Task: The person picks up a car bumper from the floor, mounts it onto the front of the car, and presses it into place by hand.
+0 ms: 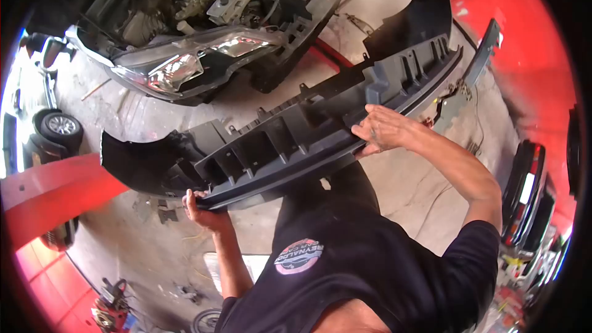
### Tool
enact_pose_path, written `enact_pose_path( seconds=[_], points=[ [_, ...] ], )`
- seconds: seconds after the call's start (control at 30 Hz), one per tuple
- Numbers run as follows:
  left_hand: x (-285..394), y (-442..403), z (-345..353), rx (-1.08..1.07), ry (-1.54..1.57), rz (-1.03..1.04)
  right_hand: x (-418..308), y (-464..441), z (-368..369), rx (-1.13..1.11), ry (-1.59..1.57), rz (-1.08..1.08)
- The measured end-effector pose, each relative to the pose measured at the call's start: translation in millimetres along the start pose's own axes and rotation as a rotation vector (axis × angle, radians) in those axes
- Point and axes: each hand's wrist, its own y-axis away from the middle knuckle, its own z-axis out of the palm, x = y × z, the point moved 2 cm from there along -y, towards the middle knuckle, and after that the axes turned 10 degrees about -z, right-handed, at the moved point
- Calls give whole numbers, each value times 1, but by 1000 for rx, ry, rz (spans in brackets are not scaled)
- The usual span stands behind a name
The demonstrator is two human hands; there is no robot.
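A long black plastic bumper cover [290, 139] with ribbed pockets stretches across my front, tilted up to the right. My left hand [200, 211] grips its near left end, with the thumb over the edge. Farther right, my right hand [380, 131] is wrapped over the near edge, its fingertips partly hidden under the part. The bumper's curved left end [139, 163] and its upright right end [416, 21] reach beyond my hands. Ahead is a car front without its bumper, its headlight [179, 74] still mounted.
A red post [61, 194] stands at the left. Loose vehicle parts [453, 102] lie on the concrete floor [431, 200] at the right. Another car [524, 191] is at the far right, and a wheel [61, 124] shows at the far left.
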Motion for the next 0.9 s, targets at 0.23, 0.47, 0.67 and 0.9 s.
enact_pose_path(
  seconds=[0.23, 0.47, 0.67, 0.9],
  points=[
    [-84, -5, 47, 122, 50, 83, 126, -14, 15, -20, 34, -173],
    [-137, -42, 78, 291, 32, 119, 216, -47, 14, -207, 53, -188],
    [-181, -50, 95, 368, 52, 135, 277, -56, 20, -265, 57, -276],
    [-215, -82, 105, 477, 47, 175, 319, -89, 7, -311, 110, -325]
  ],
)
